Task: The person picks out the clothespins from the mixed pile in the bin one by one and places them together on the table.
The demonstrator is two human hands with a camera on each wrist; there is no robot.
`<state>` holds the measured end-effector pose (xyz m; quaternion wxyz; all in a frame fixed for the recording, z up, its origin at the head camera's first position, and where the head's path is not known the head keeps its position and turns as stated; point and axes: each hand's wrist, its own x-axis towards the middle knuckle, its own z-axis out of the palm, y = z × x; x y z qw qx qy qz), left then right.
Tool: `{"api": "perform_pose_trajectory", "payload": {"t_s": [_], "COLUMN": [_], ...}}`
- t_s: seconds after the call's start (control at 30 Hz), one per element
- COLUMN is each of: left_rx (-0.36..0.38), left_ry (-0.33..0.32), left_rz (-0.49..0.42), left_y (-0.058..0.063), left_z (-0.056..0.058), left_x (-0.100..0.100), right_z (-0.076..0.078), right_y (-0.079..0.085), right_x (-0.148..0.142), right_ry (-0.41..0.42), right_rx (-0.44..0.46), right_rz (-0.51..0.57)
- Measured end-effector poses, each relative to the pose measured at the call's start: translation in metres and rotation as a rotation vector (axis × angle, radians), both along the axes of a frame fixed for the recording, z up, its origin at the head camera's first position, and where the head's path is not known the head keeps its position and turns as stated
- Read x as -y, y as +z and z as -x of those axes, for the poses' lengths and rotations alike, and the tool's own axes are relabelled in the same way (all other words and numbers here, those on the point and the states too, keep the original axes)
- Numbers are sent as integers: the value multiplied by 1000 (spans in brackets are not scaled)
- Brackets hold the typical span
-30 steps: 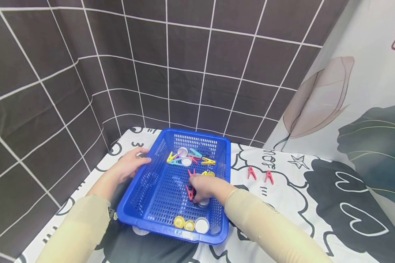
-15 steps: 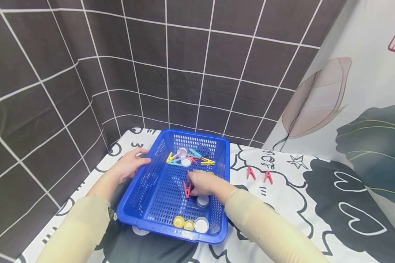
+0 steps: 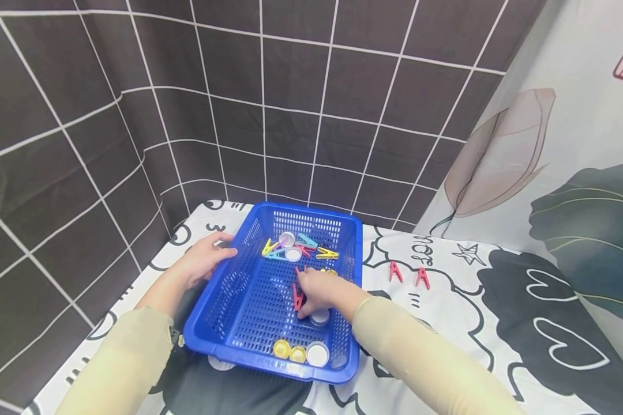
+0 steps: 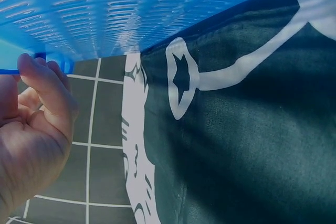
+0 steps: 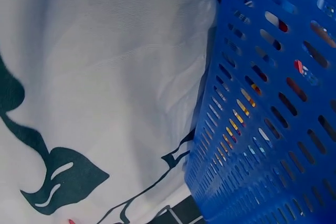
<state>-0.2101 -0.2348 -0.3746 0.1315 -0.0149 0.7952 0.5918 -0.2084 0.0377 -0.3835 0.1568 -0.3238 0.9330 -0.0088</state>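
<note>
A blue plastic basket [image 3: 254, 358] sits on the patterned cloth. My left hand [image 3: 205, 259] grips its left rim; in the left wrist view the curled fingers [image 4: 50, 85] meet the rim from outside. Reaching inside, my right hand [image 3: 321, 290] pinches a red clothespin [image 3: 295, 298], though the contact is partly covered. Another red tip [image 3: 297, 271] shows by its fingers. White bottle caps [image 3: 318, 354] and yellow caps [image 3: 281, 349] lie near the front wall. Beyond the hand are a yellow clothespin [image 3: 327, 253] and a blue clothespin [image 3: 275, 255]. In the right wrist view, basket wall hides the hand.
Two red clothespins, one left [image 3: 395, 271] and one right [image 3: 423, 278], lie on the cloth right of the basket. A pale round object [image 3: 221, 363] shows under the basket's front left edge. A dark gridded curtain [image 3: 291, 127] stands close behind.
The red clothespin has shifted slightly left and up with my right hand, and its tilt has changed. My right thumb now shows lower beside it. The left hand keeps its place on the rim.
</note>
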Motion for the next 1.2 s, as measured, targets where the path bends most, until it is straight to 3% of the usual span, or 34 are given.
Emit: {"api": "perform_pose_trajectory", "payload": {"t_s": [0.2,0.5,0.77,0.93,1.2], "left_rx": [-1,-1,-1,-1,1], "left_ry": [-2,-2,-2,-5,-2], "left_rz": [5,14,8,9,8], "left_y": [0,0,0,0,1], "left_z": [0,-1,-2,-2,-3], "left_x": [0,0,0,-1,-1], "right_z": [1,0,2,1,0], "right_y": [-2,1,2,4,2], "right_x": [2,2,-1,-1,0], "right_ry": [42,122,257,294,237], "right_rx": [17,85,-52,-118,-34], "right_rz": [1,149,290,273,163]}}
